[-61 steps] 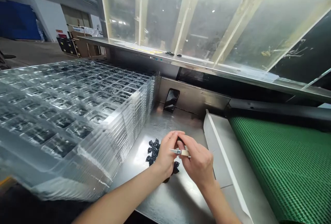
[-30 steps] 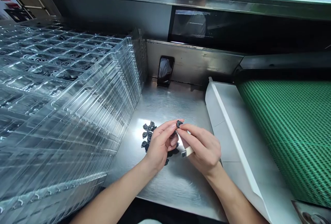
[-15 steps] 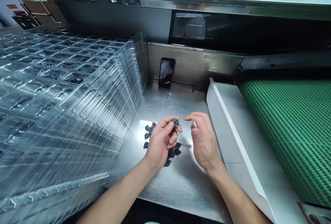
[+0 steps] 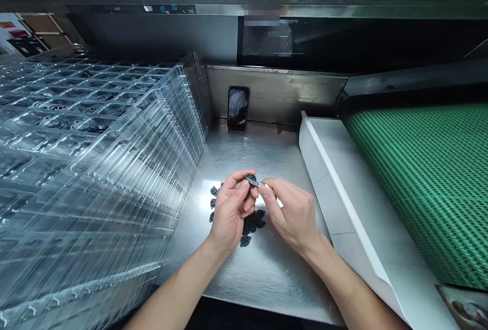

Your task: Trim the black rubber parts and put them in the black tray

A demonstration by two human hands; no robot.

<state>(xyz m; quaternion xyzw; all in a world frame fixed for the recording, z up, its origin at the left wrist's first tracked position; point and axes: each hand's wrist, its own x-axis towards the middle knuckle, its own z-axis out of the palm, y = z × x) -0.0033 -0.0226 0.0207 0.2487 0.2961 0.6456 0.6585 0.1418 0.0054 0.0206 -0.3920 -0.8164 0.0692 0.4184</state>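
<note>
My left hand pinches a small round black plastic part with a flange and openings in its face, holding it above the metal tabletop. Closed around a slim tool is my right hand. Only the tool's thin shiny tip shows, meeting the right edge of the part; its exact kind cannot be made out. Several similar black parts lie under and beside my left hand, partly hidden by it. A few more black parts lie to its left.
Tall stacks of clear plastic trays with black parts in their pockets stand at the left. A phone leans against the back metal wall. On the right, a white guard borders a green conveyor belt.
My right hand has moved left to meet the left hand, bringing the tool's tip against the black part. The part has been tilted. The camera view has shifted slightly.
</note>
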